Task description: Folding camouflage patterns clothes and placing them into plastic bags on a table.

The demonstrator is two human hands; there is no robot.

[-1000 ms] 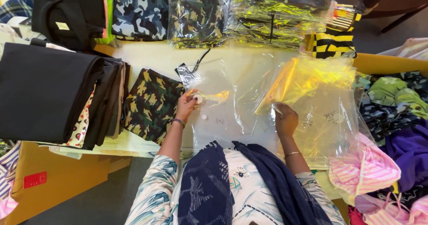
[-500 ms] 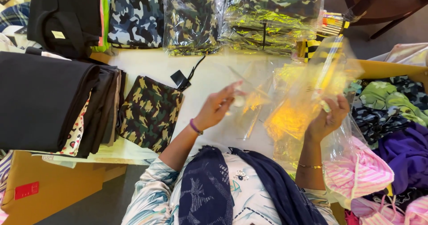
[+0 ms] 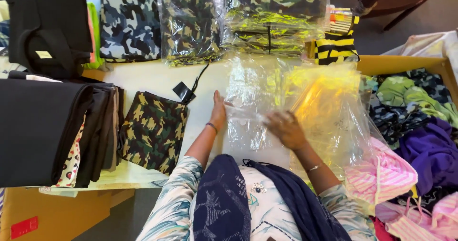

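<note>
The left hand (image 3: 218,111) lies flat, fingers together and stretched out, with its edge pressing the left border of a clear plastic bag (image 3: 248,102) that is spread on the desk (image 3: 157,81). The right hand (image 3: 285,129) rests on the lower part of the same bag; it is blurred, so I cannot tell if its fingers pinch the film or only press it. Neither hand lifts anything.

The bag is thin and slippery, and it overlaps a second bag with a yellow shine (image 3: 329,107) on the right. I think the two films could stick together, so that one is dragged along with the other. The bag could also crease or fold under the flat palm if only one side is held.

A folded camouflage cloth (image 3: 152,131) with a black tag (image 3: 183,92) lies just beside the left forearm. A careless elbow could push it toward the desk edge. The pile of clothes (image 3: 420,141) on the right is near the yellow bag and could catch its edge.
</note>
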